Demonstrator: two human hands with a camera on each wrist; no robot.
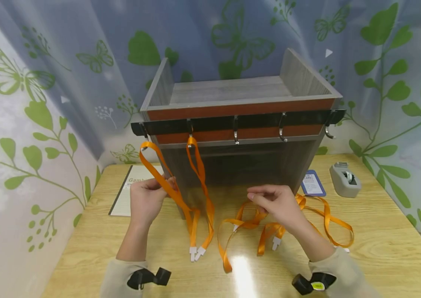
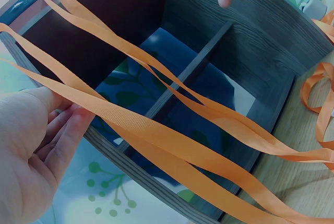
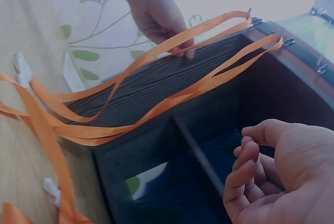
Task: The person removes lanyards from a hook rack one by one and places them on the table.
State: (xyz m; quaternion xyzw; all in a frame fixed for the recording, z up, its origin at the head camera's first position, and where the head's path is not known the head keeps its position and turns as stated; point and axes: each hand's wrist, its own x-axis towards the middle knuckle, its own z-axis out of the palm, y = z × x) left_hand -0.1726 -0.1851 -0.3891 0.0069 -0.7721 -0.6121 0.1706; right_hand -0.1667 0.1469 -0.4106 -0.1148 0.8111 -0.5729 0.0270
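Two orange lanyards hang from the two leftmost hooks of a black hook rail [image 1: 214, 124]. My left hand [image 1: 148, 198] is at the outer lanyard [image 1: 154, 165], its loosely bent fingertips touching the strap from behind; part of them is hidden by it. The second lanyard [image 1: 200, 174] hangs just to the right, and both end in white clips near the tabletop. My right hand [image 1: 275, 203] hovers before the cabinet with loosely curled fingers and nothing between them. Under it, more orange lanyards [image 1: 249, 224] lie tangled on the table, partly hidden by the wrist.
The rail spans the front of a grey wooden cabinet [image 1: 229, 91], with bare hooks [image 1: 236, 134] towards its right. A notebook [image 1: 124, 198] lies at the left. A blue-edged card [image 1: 313, 183] and a grey tape dispenser [image 1: 345, 180] are at the right of the wooden table [image 1: 95, 248].
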